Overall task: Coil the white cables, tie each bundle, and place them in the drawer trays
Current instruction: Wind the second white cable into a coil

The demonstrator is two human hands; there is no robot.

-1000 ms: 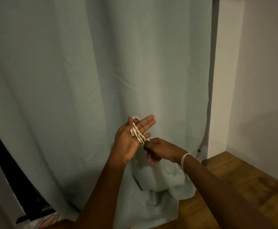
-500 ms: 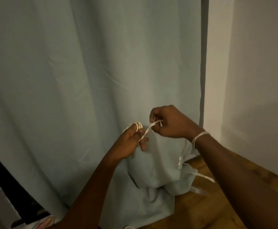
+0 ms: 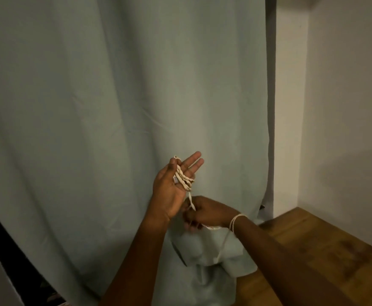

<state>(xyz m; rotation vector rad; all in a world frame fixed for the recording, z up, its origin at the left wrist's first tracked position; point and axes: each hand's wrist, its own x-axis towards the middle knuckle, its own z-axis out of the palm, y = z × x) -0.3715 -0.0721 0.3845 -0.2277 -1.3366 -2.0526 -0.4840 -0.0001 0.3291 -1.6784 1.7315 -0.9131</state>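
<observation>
A white cable [image 3: 184,177] is looped in several turns across the palm of my left hand [image 3: 171,188], which is raised with the fingers straight and the thumb pinning the loops. My right hand [image 3: 205,214] sits just below it, fingers closed on the cable's free run, which leads up into the loops. More white cable circles my right wrist [image 3: 234,223], and a strand hangs down from there in front of the curtain. No drawer or tray is in view.
A pale green curtain [image 3: 114,107] fills the view and bunches on the wooden floor [image 3: 313,250] at the lower right. A white wall [image 3: 346,107] stands to the right. A dark gap [image 3: 4,250] shows at the lower left.
My right hand has dropped from above the left hand to below it, carrying the cable down. My left hand has turned palm up with its fingers straightened.
</observation>
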